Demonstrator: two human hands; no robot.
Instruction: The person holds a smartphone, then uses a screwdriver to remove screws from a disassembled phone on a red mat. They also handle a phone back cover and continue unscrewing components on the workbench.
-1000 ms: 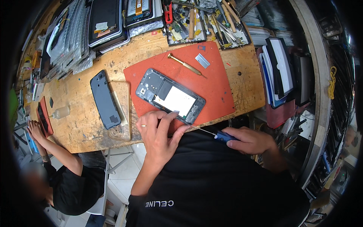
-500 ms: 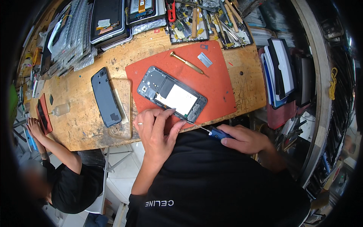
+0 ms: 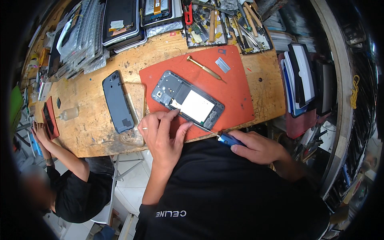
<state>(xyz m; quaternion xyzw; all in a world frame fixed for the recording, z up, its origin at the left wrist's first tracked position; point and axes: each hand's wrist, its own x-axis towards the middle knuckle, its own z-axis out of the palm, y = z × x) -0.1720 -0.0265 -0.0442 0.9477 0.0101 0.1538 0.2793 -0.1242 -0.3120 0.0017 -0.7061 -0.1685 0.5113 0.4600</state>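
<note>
My right hand (image 3: 260, 149), low and right of centre in the frame, has its grip clamped on the blue handle of a screwdriver (image 3: 225, 138), whose thin shaft runs up and left to the lower edge of the opened phone (image 3: 187, 103). My left hand (image 3: 164, 134), just left of it, has no clamped grip: the fingers (image 3: 170, 117) are stretched out, their tips resting on the phone's near long edge and pinning it down. Compared with a second ago, little has moved; the left fingertips have crept a touch further onto the frame and the screwdriver tip sits closer in at the same edge, so I judge I am settled on one spot of the frame, working a screw or seam there, rather than shifting to a new one

The phone lies tilted, middle of the frame, on a red mat (image 3: 240, 90) on the wooden table (image 3: 96, 132), its white inner panel showing. Its grey back cover (image 3: 117, 102) lies apart, left of the mat. A brass-handled tool (image 3: 204, 68) and a small metal blade (image 3: 222, 65) lie on the mat's upper part, untouched. At the lower left, another person's hand (image 3: 40, 134) rests at the table edge
</note>
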